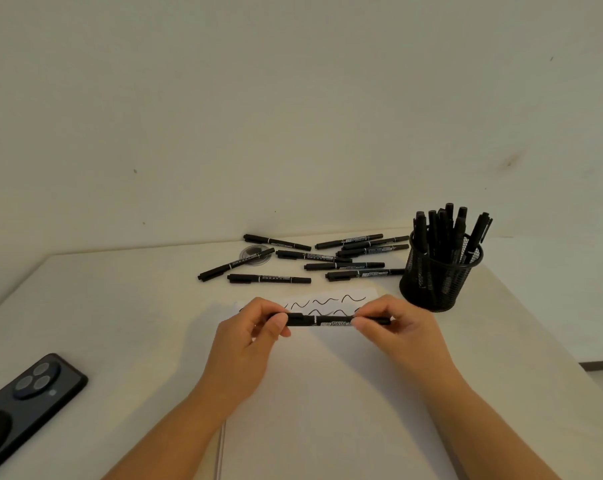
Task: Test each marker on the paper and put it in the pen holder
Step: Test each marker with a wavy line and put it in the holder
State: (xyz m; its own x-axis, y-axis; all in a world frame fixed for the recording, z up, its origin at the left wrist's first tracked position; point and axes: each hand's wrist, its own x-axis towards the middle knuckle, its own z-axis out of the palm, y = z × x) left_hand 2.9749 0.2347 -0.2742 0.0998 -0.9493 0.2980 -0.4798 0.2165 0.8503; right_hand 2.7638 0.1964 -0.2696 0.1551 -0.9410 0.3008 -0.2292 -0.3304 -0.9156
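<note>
From the head view, the left hand (258, 327) and right hand (388, 323) pinch opposite ends of 1 black twin-tip marker (331, 320), held level above the white paper (327, 393); the black mesh pen holder (438, 275) stands beyond the right hand

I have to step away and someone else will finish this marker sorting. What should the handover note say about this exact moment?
Hands: left hand and right hand each pinch one end of the held marker, level above the paper. Whether its caps are on cannot be told.
Things: the paper has two rows of test squiggles at its far edge. The mesh pen holder stands to the right, holding several markers. About ten loose markers lie beyond the paper.
Done: several markers tested and stowed.
Left: deal with the held marker, then test and stow every loose one.
</note>
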